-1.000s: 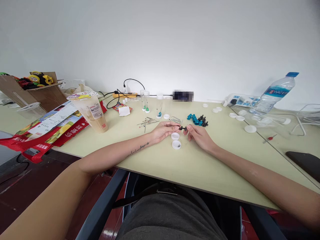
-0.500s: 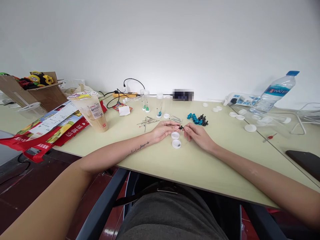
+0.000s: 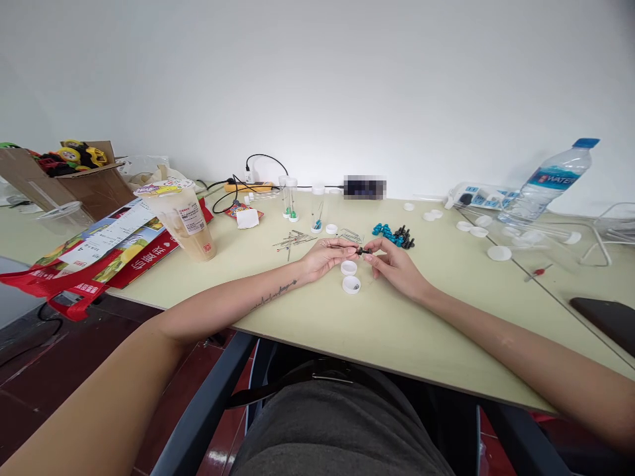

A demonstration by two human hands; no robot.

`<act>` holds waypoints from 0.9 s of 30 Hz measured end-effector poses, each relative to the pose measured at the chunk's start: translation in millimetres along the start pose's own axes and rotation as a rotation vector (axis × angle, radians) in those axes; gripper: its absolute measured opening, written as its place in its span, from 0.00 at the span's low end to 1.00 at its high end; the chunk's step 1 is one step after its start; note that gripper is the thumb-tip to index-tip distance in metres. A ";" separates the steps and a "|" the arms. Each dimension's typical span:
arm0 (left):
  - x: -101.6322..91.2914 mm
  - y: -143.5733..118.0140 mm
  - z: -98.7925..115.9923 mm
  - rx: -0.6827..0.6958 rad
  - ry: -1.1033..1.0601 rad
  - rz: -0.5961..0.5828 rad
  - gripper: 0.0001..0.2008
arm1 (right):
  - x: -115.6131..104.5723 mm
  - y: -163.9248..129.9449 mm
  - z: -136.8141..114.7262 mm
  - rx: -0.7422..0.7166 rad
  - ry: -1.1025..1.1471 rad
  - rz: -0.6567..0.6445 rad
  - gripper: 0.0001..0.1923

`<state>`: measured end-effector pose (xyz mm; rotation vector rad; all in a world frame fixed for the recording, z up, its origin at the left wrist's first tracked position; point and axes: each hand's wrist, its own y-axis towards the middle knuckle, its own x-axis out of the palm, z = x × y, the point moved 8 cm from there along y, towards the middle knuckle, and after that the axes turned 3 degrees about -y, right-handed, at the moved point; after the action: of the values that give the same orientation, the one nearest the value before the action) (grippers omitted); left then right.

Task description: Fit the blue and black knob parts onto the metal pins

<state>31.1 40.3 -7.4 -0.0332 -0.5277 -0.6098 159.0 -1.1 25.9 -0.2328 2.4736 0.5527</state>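
Observation:
Both my hands rest on the pale green table (image 3: 397,330), fingertips meeting over two white caps. My left hand (image 3: 326,258) pinches a thin metal pin whose tip meets a small black part (image 3: 364,251). My right hand (image 3: 393,264) grips that black part from the other side. One white cap (image 3: 348,267) lies empty just below my fingers; the other white cap (image 3: 351,284) holds a few tiny dark pieces. A heap of blue and black parts (image 3: 394,236) lies just behind my right hand, and loose metal pins (image 3: 292,240) lie behind my left.
Clear tubes (image 3: 288,197) stand at the back centre. A sealed drink cup (image 3: 181,218) and a red bag with papers (image 3: 94,254) are on the left, a cardboard box (image 3: 74,175) behind. On the right: water bottle (image 3: 550,180), power strip (image 3: 479,197), white caps (image 3: 499,252), a dark phone (image 3: 602,316).
My right hand's fingers shifted slightly on the black part while my left hand stayed on the pin. The view drifted a little.

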 end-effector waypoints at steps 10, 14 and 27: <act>0.6 -0.6 1.2 0.003 0.001 0.002 0.11 | 2.2 -0.6 -2.9 -0.007 -0.046 -0.038 0.15; 0.6 -0.5 0.9 0.002 -0.002 0.006 0.11 | -0.7 -0.8 0.9 0.025 0.017 -0.001 0.18; 0.6 -0.6 0.2 0.002 0.002 -0.002 0.11 | 0.7 -2.2 -2.6 0.005 0.042 -0.007 0.17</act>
<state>31.1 39.6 -7.0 -0.0305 -0.5263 -0.6116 157.8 -4.3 26.6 -0.2528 2.5136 0.5438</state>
